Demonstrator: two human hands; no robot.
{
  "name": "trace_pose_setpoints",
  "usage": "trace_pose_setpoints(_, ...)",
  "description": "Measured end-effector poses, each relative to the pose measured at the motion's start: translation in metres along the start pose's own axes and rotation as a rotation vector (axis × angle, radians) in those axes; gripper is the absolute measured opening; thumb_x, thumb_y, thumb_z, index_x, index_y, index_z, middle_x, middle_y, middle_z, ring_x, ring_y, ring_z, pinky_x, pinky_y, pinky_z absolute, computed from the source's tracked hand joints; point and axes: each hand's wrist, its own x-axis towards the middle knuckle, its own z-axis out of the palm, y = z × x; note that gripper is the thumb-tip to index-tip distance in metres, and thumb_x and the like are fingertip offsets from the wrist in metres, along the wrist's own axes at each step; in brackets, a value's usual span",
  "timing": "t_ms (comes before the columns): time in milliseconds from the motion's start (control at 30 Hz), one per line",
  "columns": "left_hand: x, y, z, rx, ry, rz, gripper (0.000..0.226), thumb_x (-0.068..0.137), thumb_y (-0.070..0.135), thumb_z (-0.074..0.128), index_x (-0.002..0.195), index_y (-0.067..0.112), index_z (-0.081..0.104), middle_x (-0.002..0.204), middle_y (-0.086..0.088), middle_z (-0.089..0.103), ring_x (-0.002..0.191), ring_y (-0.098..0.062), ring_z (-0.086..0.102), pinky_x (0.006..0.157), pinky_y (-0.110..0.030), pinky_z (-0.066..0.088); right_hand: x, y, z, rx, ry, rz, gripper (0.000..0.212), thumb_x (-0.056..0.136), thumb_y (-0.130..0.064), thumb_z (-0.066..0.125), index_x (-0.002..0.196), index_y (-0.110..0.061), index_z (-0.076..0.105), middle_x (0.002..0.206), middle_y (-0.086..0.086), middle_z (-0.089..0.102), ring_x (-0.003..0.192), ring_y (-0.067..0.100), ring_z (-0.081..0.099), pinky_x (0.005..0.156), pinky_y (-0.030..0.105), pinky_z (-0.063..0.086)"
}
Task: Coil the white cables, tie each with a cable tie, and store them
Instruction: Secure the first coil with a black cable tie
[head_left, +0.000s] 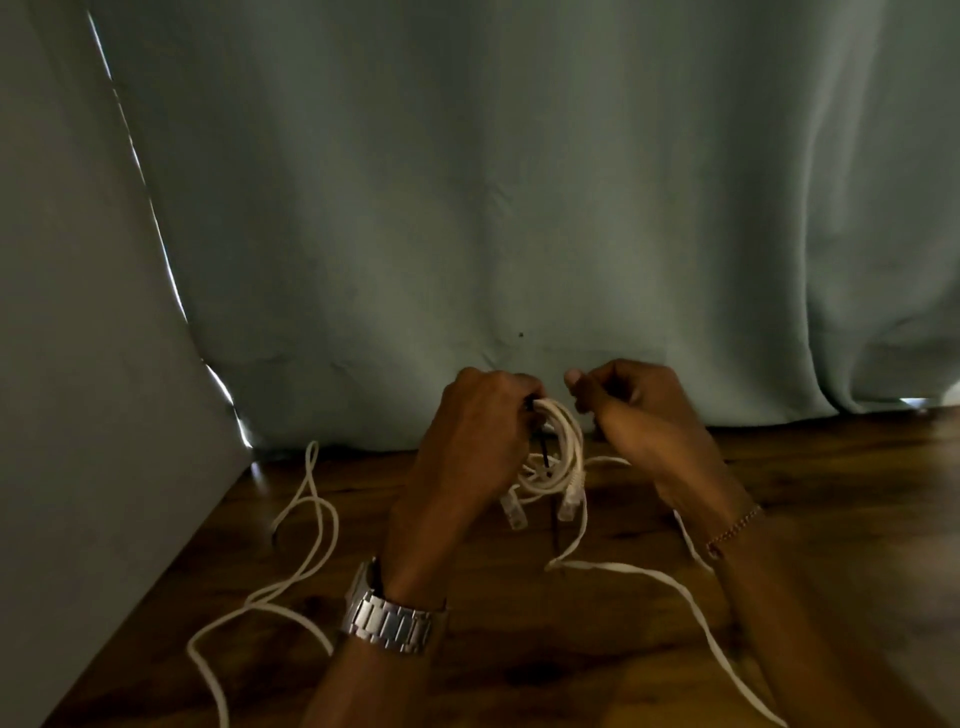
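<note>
Left hand (475, 426): fingers (524, 389) are curling round the top of a small coil of white cable (558, 452), gripping it above the tabletop (519, 675). A thin black cable tie (551, 512) is hanging from beside those fingers, down through the coil. Two clear plugs (570, 501) are dangling just below the coil.

Right hand (636, 410): fingers (582, 384) are bunching together just right of the coil top, pinching something dark; too dim to tell what.

Outward from the fingers: a loose white cable (691, 608) is trailing from under the coil to the lower right. A second loose white cable (291, 582) is lying in loops well to the left of the left hand. A metal watch (387, 618) is sitting on the left wrist, a thin bracelet (735, 530) on the right wrist. A grey-green curtain (493, 182) is hanging behind both hands.
</note>
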Motion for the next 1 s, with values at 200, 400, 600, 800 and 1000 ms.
trace_pose_setpoints(200, 0.0, -0.014, 0.003, 0.008, 0.002, -0.072, 0.015, 0.088, 0.012, 0.07, 0.1, 0.017, 0.077, 0.093, -0.006, 0.075, 0.082, -0.019, 0.068, 0.068, -0.028, 0.052, -0.022, -0.022, -0.012, -0.445, -0.276, -0.38, 0.011, 0.084, -0.043, 0.074, 0.09, -0.035, 0.078, 0.119, -0.011, 0.056, 0.11, 0.006, 0.05, 0.083, 0.025, 0.045)
trace_pose_setpoints(400, 0.0, -0.018, 0.003, -0.076, 0.056, -0.157, 0.013, 0.084, 0.018, 0.078, 0.097, 0.019, 0.078, 0.093, 0.001, 0.077, 0.077, -0.009, 0.068, 0.065, -0.018, 0.052, -0.026, -0.011, 0.018, -0.794, -0.033, -0.353, 0.03, 0.091, -0.04, 0.066, 0.116, -0.025, 0.072, 0.131, -0.002, 0.054, 0.123, 0.016, 0.041, 0.084, 0.025, 0.046)
trace_pose_setpoints(600, -0.001, -0.023, 0.003, -0.282, 0.063, -0.217, 0.017, 0.076, 0.014, 0.085, 0.092, 0.017, 0.079, 0.087, 0.002, 0.078, 0.078, -0.007, 0.072, 0.073, -0.036, 0.062, -0.024, -0.001, 0.026, -0.769, 0.018, -0.335, 0.036, 0.09, -0.051, 0.064, 0.117, -0.029, 0.071, 0.125, -0.009, 0.061, 0.116, 0.016, 0.048, 0.08, 0.028, 0.045)
trace_pose_setpoints(800, 0.0, -0.024, -0.004, -0.389, 0.062, -0.26, 0.019, 0.074, 0.013, 0.086, 0.091, 0.015, 0.076, 0.084, 0.001, 0.078, 0.075, -0.007, 0.073, 0.068, -0.032, 0.061, -0.018, -0.001, 0.027, -0.555, -0.137, -0.348, 0.021, 0.092, -0.04, 0.065, 0.107, -0.031, 0.078, 0.109, -0.001, 0.066, 0.093, 0.017, 0.058, 0.073, 0.032, 0.051)
trace_pose_setpoints(1000, 0.0, -0.024, -0.008, -0.563, 0.036, -0.3, 0.02, 0.074, 0.012, 0.086, 0.091, 0.015, 0.074, 0.082, 0.001, 0.077, 0.075, -0.009, 0.074, 0.064, -0.023, 0.059, -0.013, -0.008, 0.007, -0.089, -0.363, -0.136, 0.011, 0.087, -0.03, 0.074, 0.082, -0.026, 0.082, 0.09, -0.007, 0.072, 0.084, 0.008, 0.068, 0.085, 0.036, 0.058)
